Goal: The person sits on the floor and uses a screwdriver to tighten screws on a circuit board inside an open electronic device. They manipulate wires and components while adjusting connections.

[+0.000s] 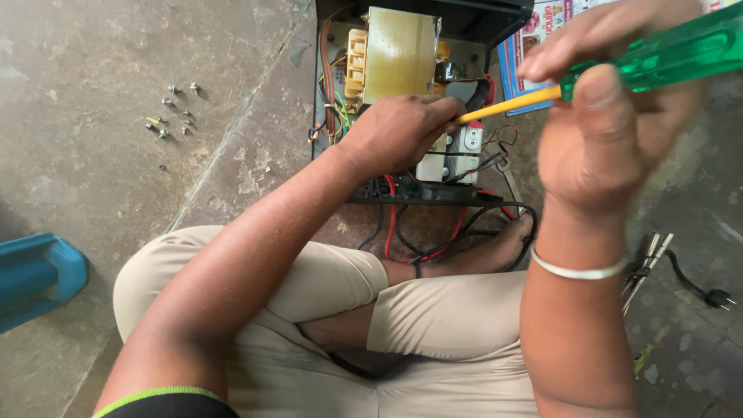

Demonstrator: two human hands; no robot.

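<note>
My right hand [611, 131] grips the green transparent handle of a screwdriver [665, 54], whose yellow shaft runs down-left into an opened black electrical unit [495, 19]. My left hand [398, 131] rests inside the unit, fingers curled around the shaft's tip near white components [453, 155]. A large yellowish transformer [395, 50] sits in the unit's upper part, with red, black and coloured wires [391, 220] around it. The screwdriver tip is hidden by my left fingers.
Several loose screws [174, 112] lie on the stone floor to the left. A blue plastic object [35, 275] is at the far left. A printed sheet [534, 46] lies right of the unit. A black plug and cable [708, 294] and thin metal tools [646, 267] lie at the right. My crossed legs fill the foreground.
</note>
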